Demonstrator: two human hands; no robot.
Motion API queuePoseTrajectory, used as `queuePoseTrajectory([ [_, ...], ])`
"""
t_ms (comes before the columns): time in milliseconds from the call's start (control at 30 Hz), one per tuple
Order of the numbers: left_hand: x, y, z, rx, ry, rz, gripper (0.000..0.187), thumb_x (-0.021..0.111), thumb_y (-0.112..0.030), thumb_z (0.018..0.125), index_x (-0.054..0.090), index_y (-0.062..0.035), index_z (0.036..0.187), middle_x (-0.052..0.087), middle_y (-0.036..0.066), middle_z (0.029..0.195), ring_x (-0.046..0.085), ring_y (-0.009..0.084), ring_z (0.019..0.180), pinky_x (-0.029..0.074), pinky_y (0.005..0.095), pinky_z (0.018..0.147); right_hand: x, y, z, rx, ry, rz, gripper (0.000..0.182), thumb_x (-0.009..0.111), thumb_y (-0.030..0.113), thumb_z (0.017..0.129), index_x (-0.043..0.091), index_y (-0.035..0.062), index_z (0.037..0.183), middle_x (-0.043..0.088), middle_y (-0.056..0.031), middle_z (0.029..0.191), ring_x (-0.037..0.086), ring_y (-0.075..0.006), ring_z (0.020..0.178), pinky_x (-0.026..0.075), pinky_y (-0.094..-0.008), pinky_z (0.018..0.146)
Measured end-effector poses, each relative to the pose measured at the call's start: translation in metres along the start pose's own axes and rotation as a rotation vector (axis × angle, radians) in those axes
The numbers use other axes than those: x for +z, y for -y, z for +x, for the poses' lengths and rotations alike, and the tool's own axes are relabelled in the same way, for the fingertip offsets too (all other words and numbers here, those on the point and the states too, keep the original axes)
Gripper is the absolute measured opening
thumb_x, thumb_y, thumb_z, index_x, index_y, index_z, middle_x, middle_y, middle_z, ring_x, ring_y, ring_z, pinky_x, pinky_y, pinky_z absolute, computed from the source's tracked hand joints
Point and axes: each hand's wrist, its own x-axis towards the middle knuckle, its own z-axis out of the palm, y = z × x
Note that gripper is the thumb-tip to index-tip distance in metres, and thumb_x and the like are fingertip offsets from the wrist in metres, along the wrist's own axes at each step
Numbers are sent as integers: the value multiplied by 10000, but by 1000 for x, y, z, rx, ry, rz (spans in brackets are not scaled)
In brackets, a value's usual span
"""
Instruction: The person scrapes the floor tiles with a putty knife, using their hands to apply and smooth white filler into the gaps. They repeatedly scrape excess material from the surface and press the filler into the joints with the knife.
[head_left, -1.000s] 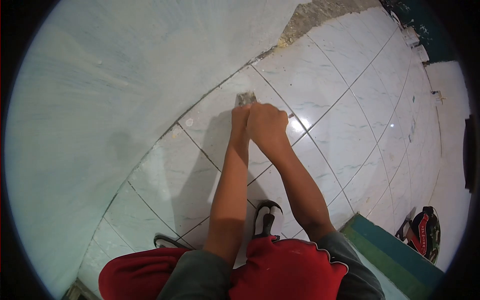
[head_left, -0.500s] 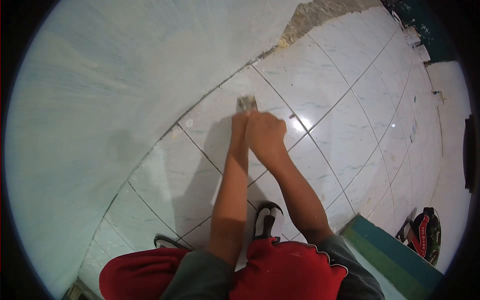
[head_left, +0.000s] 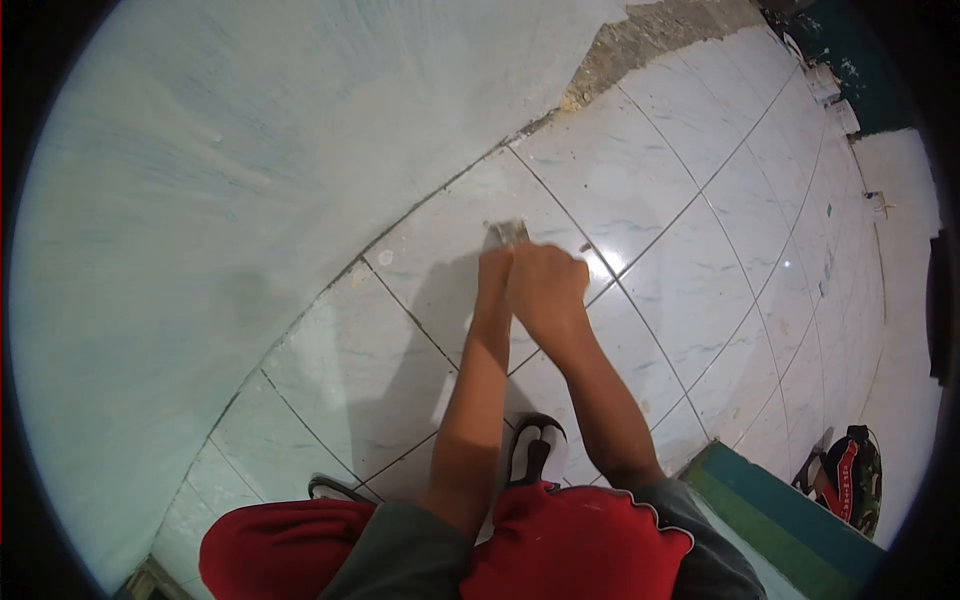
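In the head view, my right hand (head_left: 548,285) is closed in a fist low over the white floor tiles (head_left: 640,220). My left hand (head_left: 495,268) is pressed against its left side, fingers wrapped in. Past the knuckles sticks out a short, flat metal blade, which looks like a scraper (head_left: 508,232); its handle is hidden inside the hands. The blade is at the tile surface and slightly blurred. A small brown scrap (head_left: 586,248) lies just right of my right hand.
A pale wall (head_left: 250,150) rises along the left. Bare rough concrete (head_left: 650,40) shows at the top. A green-and-blue ledge (head_left: 780,500) stands lower right, with a red-and-camouflage bag (head_left: 850,480) beyond it. My sandalled foot (head_left: 537,450) is below my hands.
Both hands and the scraper have slid a short way back toward my body and slightly right across the tile. The grip looks the same.
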Motion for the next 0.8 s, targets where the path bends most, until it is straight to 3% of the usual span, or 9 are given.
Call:
queuePoseTrajectory([
  [100,3,4,-15,-75,37,-19,338,600,-241,743,543,45,573,524,79,529,500,145,495,371,307,454,2,-4,-16,156,165,41,124,515,106,704,606,23,719,601,-167,632,616,-318,621,466,-398,519],
  [233,23,14,-42,183,99,59,320,585,-234,752,544,35,582,522,74,524,489,134,482,360,298,440,-1,-16,-47,225,94,-20,93,524,87,704,601,38,686,611,-151,654,626,-280,599,472,-369,491],
  [300,29,-12,-62,-197,-9,-227,300,566,-215,755,544,28,580,523,74,530,484,131,469,352,292,429,6,-24,-51,226,201,-39,101,515,84,712,596,25,724,608,-144,646,624,-276,596,470,-368,488],
  [433,31,18,-5,-186,130,-293,276,565,-207,742,571,33,605,556,83,578,508,146,502,381,295,462,21,-32,-16,149,56,-36,127,495,86,726,584,6,771,600,-134,631,615,-277,580,466,-377,498],
  [533,27,20,3,340,119,291,255,572,-200,728,591,38,638,572,86,603,512,152,520,394,308,480,-7,-22,-16,106,89,-35,118,489,90,731,582,17,735,601,-137,633,614,-282,582,466,-382,514],
  [600,32,10,-20,-150,-35,-153,282,585,-216,714,588,57,643,563,86,570,498,152,508,389,338,477,5,-25,-15,167,173,-39,127,477,92,736,579,21,711,601,-141,638,613,-288,592,463,-392,524],
  [667,30,15,-6,-141,19,-19,315,599,-230,699,576,75,623,544,89,528,492,147,497,380,353,470,17,-29,-13,178,103,9,139,470,98,742,579,14,721,602,-150,642,613,-294,593,462,-395,522],
  [767,34,30,9,203,66,15,350,602,-252,704,570,83,607,544,97,514,497,156,493,380,359,469,4,-26,-8,171,107,30,147,463,93,749,580,9,721,602,-156,646,612,-304,599,460,-401,523],
  [800,30,41,8,188,82,126,347,602,-248,707,570,85,612,552,103,526,501,166,492,379,360,467,1,-24,-8,163,110,16,148,461,90,751,580,8,719,601,-156,642,611,-304,597,459,-400,521],
])
